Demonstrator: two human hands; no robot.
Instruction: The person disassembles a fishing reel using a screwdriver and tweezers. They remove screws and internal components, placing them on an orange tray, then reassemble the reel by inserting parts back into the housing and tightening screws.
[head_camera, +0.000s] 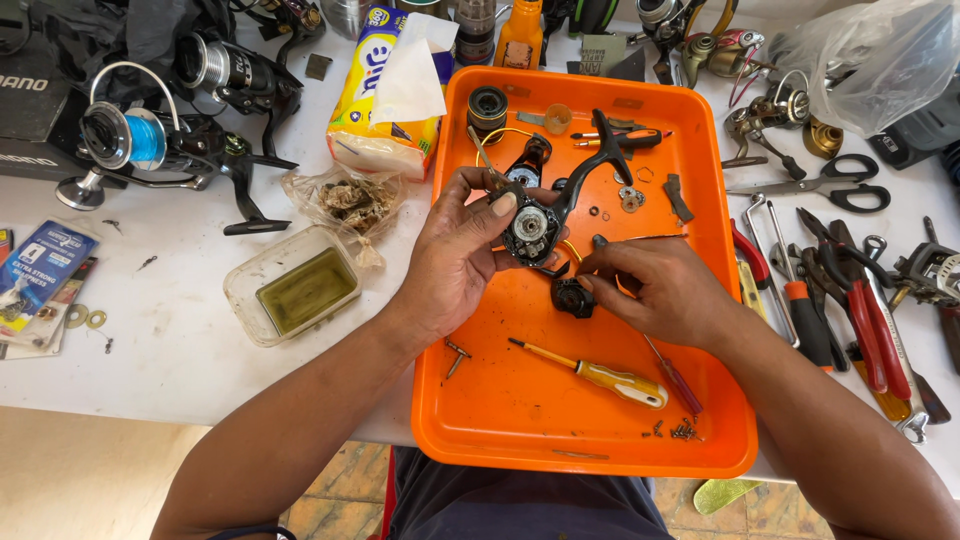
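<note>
At the far left of the table (180, 350) lies a reel with blue line (125, 135), with a clear tub (295, 290) of murky liquid nearer the middle and a tissue pack (385, 90) behind it. The orange tray (480, 420) sits in front of the person.

The left hand (455, 255) is closed around an opened reel body (535, 225), thumb on its upper edge, holding it just above the tray with the gears facing up and the black stem pointing away to the upper right. The body looks like rigid metal or hard plastic, small and light enough for one hand, likely greasy and so a bit slippery; the exposed gears seem the delicate part, so the outer shell and stem look like the safest places to grip.

The right hand (660, 290) is curled, fingertips pinching a small part at the reel's lower edge; what it is I cannot tell. A black knob (572, 297) lies under it on the tray. A yellow screwdriver (600, 375) and loose screws (680, 430) lie lower down. Right of the tray are red pliers (870, 320) and scissors (830, 185).
</note>
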